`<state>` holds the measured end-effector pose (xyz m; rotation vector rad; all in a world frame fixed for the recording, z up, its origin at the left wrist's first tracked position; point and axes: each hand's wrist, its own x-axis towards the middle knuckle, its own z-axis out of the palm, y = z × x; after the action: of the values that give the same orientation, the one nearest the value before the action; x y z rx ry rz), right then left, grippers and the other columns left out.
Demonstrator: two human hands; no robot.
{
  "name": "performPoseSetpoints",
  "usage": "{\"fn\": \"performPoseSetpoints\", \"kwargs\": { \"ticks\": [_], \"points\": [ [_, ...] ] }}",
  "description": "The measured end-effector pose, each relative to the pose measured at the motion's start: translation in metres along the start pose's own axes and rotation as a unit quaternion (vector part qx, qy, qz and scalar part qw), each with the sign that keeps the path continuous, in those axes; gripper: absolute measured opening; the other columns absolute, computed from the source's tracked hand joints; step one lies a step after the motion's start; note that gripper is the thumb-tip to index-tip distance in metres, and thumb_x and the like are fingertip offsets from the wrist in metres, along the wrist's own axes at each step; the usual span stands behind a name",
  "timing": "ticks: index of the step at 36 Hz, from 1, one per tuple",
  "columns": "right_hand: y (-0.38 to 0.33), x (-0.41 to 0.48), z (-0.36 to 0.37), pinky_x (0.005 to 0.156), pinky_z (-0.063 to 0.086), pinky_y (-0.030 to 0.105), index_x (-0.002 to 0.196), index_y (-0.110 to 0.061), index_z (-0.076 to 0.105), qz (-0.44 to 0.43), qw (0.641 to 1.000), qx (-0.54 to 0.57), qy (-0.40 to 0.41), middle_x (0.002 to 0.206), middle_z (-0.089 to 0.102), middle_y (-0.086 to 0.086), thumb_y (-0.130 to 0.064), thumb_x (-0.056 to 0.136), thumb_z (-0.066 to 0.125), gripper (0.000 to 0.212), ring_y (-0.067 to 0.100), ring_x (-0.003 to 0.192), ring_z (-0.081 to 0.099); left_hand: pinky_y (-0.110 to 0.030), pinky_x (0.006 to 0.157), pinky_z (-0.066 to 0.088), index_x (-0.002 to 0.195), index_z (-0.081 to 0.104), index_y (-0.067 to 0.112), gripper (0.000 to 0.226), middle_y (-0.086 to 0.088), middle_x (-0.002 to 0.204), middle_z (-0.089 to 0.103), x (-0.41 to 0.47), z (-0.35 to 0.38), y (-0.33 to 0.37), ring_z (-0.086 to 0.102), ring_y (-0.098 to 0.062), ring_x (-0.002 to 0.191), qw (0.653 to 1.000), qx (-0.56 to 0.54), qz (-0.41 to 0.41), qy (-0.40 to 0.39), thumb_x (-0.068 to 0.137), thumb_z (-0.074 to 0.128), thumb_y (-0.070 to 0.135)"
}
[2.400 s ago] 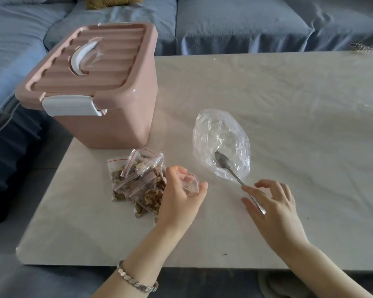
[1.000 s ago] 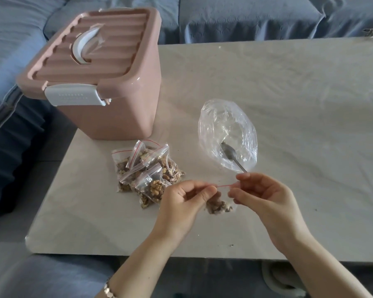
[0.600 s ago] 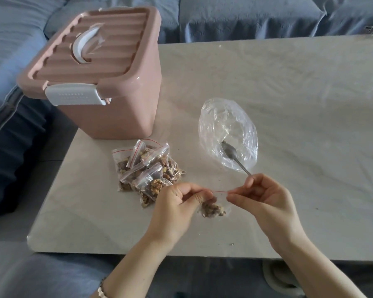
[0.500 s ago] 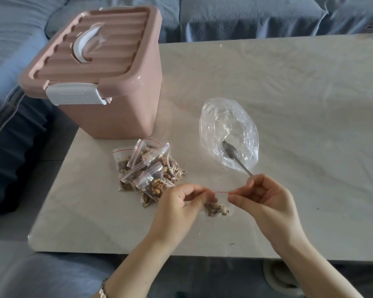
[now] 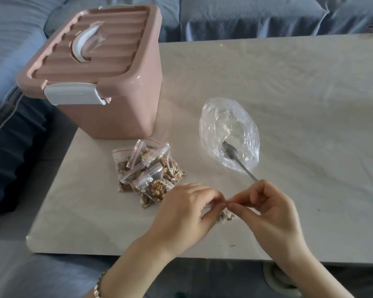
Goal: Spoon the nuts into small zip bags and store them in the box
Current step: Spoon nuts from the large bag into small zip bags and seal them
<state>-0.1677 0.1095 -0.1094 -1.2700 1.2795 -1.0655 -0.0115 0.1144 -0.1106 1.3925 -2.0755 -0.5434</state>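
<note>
The left hand (image 5: 187, 207) and right hand (image 5: 265, 208) are both pinching the small clear zip bag of nuts (image 5: 224, 217), the lidded pink plastic box (image 5: 116, 112) sitting at 11 o'clock, nearer the left.

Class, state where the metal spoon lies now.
In the head view, the metal spoon lies right of centre, bowl inside the clear plastic bag, handle pointing toward the right hand.

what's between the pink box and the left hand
A pile of filled zip bags lies between the pink box and the left hand, in the head view.
</note>
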Motion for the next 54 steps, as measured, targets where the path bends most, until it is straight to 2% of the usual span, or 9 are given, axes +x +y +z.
{"fn": "performPoseSetpoints", "kwargs": {
  "ticks": [12, 18, 23, 27, 41, 45, 48, 52, 54],
  "points": [
    [0.002, -0.002, -0.005, 0.063, 0.047, 0.015, 0.056, -0.019, 0.036, -0.025, 0.999, 0.014, 0.042, 0.065, 0.068, 0.004, 0.019, 0.065, 0.069, 0.051, 0.013, 0.061, 0.061, -0.026, 0.061, 0.043, 0.073, 0.063, 0.014, 0.016, 0.008, 0.067, 0.061, -0.014, -0.014, -0.016, 0.056, -0.011, 0.062, 0.993, 0.100, 0.049, 0.038, 0.085, 0.054, 0.021],
    [0.003, -0.002, 0.000, 0.064, 0.047, 0.012, 0.060, -0.028, 0.058, -0.034, 0.999, 0.041, 0.013, 0.064, 0.065, -0.002, 0.018, 0.070, 0.066, 0.048, 0.007, 0.062, 0.060, -0.017, 0.068, 0.047, 0.077, 0.066, 0.015, 0.023, 0.014, 0.075, 0.066, -0.021, -0.016, -0.017, 0.060, 0.002, 0.073, 0.996, -0.018, -0.047, 0.071, 0.084, 0.055, 0.034],
    [0.001, 0.000, 0.003, 0.072, 0.046, 0.011, 0.092, -0.037, 0.066, -0.063, 0.997, -0.012, -0.047, 0.079, 0.065, -0.007, -0.017, 0.073, 0.064, 0.028, 0.009, 0.075, 0.062, -0.002, 0.073, 0.040, 0.083, 0.062, 0.027, 0.011, 0.014, 0.081, 0.066, -0.021, -0.011, -0.010, 0.059, 0.008, 0.078, 0.981, -0.080, -0.108, 0.137, 0.083, 0.055, 0.037],
    [0.001, -0.001, 0.010, 0.069, 0.041, 0.008, 0.080, -0.040, 0.070, -0.088, 0.986, -0.118, -0.083, 0.084, 0.061, -0.013, -0.047, 0.068, 0.061, 0.016, 0.008, 0.074, 0.058, -0.017, 0.078, 0.049, 0.086, 0.055, 0.027, 0.010, 0.010, 0.087, 0.068, -0.020, -0.010, -0.001, 0.065, -0.002, 0.086, 0.975, -0.164, -0.101, 0.109, 0.088, 0.049, 0.035],
    [0.000, -0.002, 0.009, 0.064, 0.041, 0.002, 0.065, -0.030, 0.073, -0.060, 0.994, -0.093, -0.013, 0.065, 0.068, -0.021, -0.001, 0.073, 0.072, 0.030, -0.005, 0.072, 0.063, -0.010, 0.066, 0.046, 0.082, 0.056, 0.025, 0.008, 0.012, 0.075, 0.069, -0.030, -0.006, -0.002, 0.066, -0.002, 0.073, 0.957, -0.157, -0.185, 0.161, 0.087, 0.050, 0.027],
    [0.001, 0.002, 0.013, 0.058, 0.042, 0.003, 0.062, -0.016, 0.073, 0.009, 1.000, -0.026, 0.009, 0.064, 0.071, -0.011, -0.016, 0.072, 0.075, 0.010, -0.004, 0.062, 0.064, -0.025, 0.072, 0.054, 0.084, 0.058, 0.018, 0.012, 0.001, 0.075, 0.072, -0.024, -0.008, 0.002, 0.069, -0.014, 0.073, 0.927, -0.231, -0.232, 0.183, 0.094, 0.051, 0.016],
    [0.008, 0.003, 0.016, 0.065, 0.052, 0.014, 0.076, -0.013, 0.072, 0.066, 0.993, 0.063, -0.068, 0.079, 0.075, -0.001, -0.047, 0.056, 0.081, 0.041, 0.008, 0.074, 0.070, -0.028, 0.067, 0.056, 0.086, 0.057, 0.008, 0.011, -0.008, 0.072, 0.072, -0.018, -0.011, 0.008, 0.070, -0.021, 0.070, 0.889, -0.318, -0.265, 0.197, 0.093, 0.048, 0.007],
    [0.011, 0.000, 0.024, 0.055, 0.052, 0.024, 0.071, -0.001, 0.070, 0.115, 0.985, 0.093, -0.090, 0.064, 0.071, 0.012, -0.001, 0.074, 0.072, 0.003, 0.018, 0.055, 0.065, -0.026, 0.064, 0.056, 0.086, 0.059, 0.003, 0.009, -0.009, 0.073, 0.072, -0.018, -0.013, 0.008, 0.070, -0.018, 0.070, 0.883, -0.325, -0.290, 0.173, 0.090, 0.052, 0.006],
    [0.015, 0.004, 0.021, 0.046, 0.048, 0.017, 0.070, 0.005, 0.068, 0.126, 0.988, 0.087, -0.037, 0.056, 0.068, 0.009, 0.005, 0.080, 0.063, 0.011, 0.012, 0.045, 0.061, -0.018, 0.066, 0.053, 0.085, 0.061, 0.009, 0.008, 0.000, 0.075, 0.072, -0.020, -0.016, 0.001, 0.068, -0.007, 0.073, 0.904, -0.264, -0.296, 0.159, 0.089, 0.055, 0.013]
  ]
}}
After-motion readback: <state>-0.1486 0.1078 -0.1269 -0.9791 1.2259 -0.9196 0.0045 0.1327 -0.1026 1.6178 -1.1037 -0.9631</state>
